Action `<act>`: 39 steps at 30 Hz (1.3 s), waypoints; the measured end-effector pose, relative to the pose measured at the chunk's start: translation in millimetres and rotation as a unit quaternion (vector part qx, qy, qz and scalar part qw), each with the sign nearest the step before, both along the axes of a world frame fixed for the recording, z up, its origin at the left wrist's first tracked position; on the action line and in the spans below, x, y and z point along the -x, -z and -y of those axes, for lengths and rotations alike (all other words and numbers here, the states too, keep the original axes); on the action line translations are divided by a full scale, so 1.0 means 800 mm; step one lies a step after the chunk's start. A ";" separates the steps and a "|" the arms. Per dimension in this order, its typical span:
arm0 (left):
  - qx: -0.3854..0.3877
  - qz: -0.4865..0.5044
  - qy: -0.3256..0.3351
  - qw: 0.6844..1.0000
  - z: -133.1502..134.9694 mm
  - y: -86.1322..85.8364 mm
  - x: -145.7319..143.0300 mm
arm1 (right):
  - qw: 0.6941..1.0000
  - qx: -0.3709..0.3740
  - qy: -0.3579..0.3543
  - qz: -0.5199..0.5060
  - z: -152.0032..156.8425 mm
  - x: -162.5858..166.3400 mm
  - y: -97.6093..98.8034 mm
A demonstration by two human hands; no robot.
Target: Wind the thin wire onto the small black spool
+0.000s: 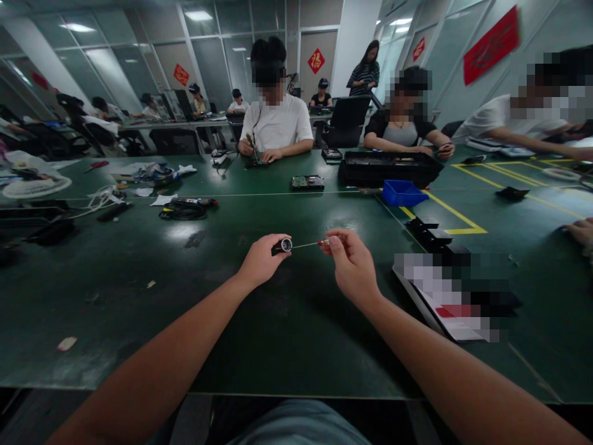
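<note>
My left hand is closed round a small black cylindrical part with a shiny round end facing right. My right hand pinches a thin screwdriver with a red-tipped handle; its metal shaft points left into the part's shiny end. Both hands hover just above the dark green table, near its middle.
A blue bin, a large black device and a circuit board lie farther back. Black parts and a blurred item sit at my right. Cables and clutter lie at the left. Other people sit across the table.
</note>
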State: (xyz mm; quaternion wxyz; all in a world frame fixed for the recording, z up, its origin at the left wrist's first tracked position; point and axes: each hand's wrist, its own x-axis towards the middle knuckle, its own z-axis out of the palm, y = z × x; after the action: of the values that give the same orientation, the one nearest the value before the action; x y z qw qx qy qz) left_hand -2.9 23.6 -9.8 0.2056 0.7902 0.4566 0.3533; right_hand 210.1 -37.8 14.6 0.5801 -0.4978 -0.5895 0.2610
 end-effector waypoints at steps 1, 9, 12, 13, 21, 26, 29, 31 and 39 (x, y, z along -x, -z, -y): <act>-0.003 -0.005 0.007 1.000 0.001 -0.001 0.000 | 1.000 0.003 -0.004 -0.001 -0.001 0.000 0.001; -0.004 -0.034 0.033 0.999 0.004 -0.003 -0.003 | 0.999 0.015 -0.026 0.014 -0.007 -0.004 0.009; -0.003 -0.029 0.030 0.999 0.005 -0.003 -0.004 | 0.999 0.011 -0.029 0.013 -0.006 -0.003 0.009; -0.003 -0.028 0.029 0.999 0.005 -0.003 -0.004 | 0.999 0.011 -0.029 0.013 -0.006 -0.003 0.009; -0.004 -0.038 0.028 0.999 0.008 -0.007 -0.006 | 0.995 0.019 0.032 0.093 -0.006 -0.007 0.001; -0.010 -0.035 0.037 0.999 0.008 -0.007 -0.004 | 0.986 0.017 0.045 0.157 0.000 -0.008 -0.007; -0.011 -0.038 0.046 0.998 0.007 -0.005 -0.003 | 0.989 0.001 0.015 0.148 0.000 -0.007 -0.007; -0.012 -0.041 0.053 0.998 0.007 -0.004 -0.002 | 0.990 0.004 -0.008 0.140 0.000 -0.006 -0.006; -0.012 -0.041 0.063 0.997 0.007 -0.004 -0.002 | 0.987 0.060 -0.020 0.144 -0.002 -0.007 -0.005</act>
State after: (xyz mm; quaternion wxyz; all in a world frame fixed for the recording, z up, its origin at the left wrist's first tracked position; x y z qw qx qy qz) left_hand -0.9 18.4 -6.3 0.1989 0.8335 0.4103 0.3121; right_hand 215.7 -36.0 18.2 0.4525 -0.5523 -0.6602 0.2331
